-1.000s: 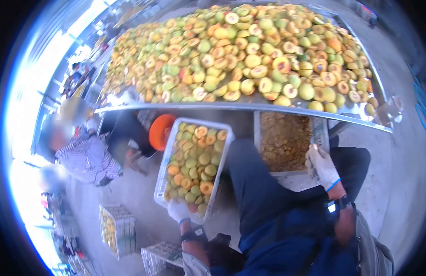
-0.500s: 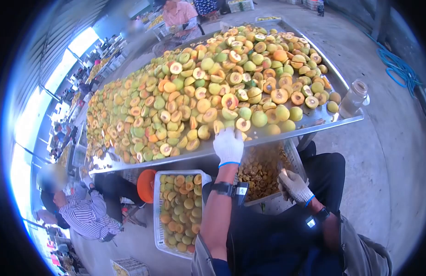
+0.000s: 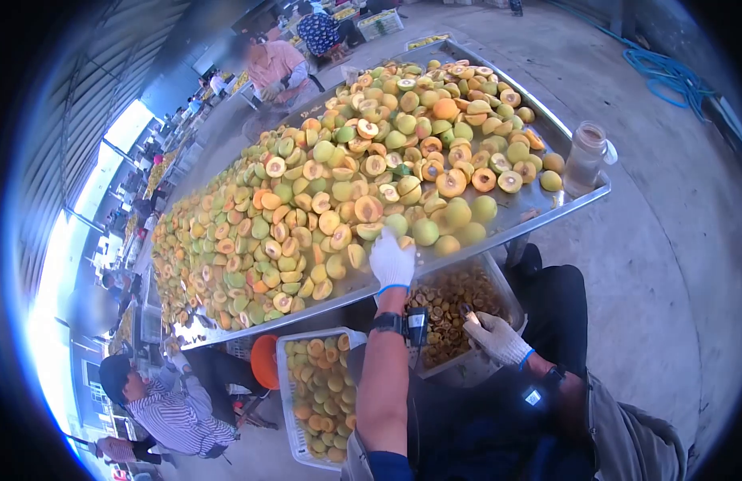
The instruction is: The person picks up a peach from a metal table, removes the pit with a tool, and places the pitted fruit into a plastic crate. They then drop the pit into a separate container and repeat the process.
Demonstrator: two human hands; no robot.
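Observation:
My left hand (image 3: pixel 393 260), in a white glove, reaches to the front edge of the heap of halved yellow-green peaches (image 3: pixel 339 200) on a metal tray table. Its fingers are bent against the fruit, and a cut peach half (image 3: pixel 405 241) shows beside them. My right hand (image 3: pixel 501 338), also gloved, is closed around a small tool (image 3: pixel 469 313) with a dark metal tip; most of its handle is hidden. The right hand is above the right side of a crate (image 3: pixel 511 293) containing brown pits (image 3: pixel 455 309).
A white crate (image 3: pixel 287 409) of peaches stands left of my legs, by an orange bucket (image 3: pixel 265 362). A clear jar (image 3: pixel 586 160) stands on the tray's right corner. One person (image 3: pixel 182 417) sits at left, another (image 3: pixel 279 68) across. A blue hose (image 3: pixel 667 76) lies at right.
The view has shifted, moving the tray's right end up and left in the picture. My left hand stays at the front fruit; my right hand, still with the tool, appears slightly further left and lower.

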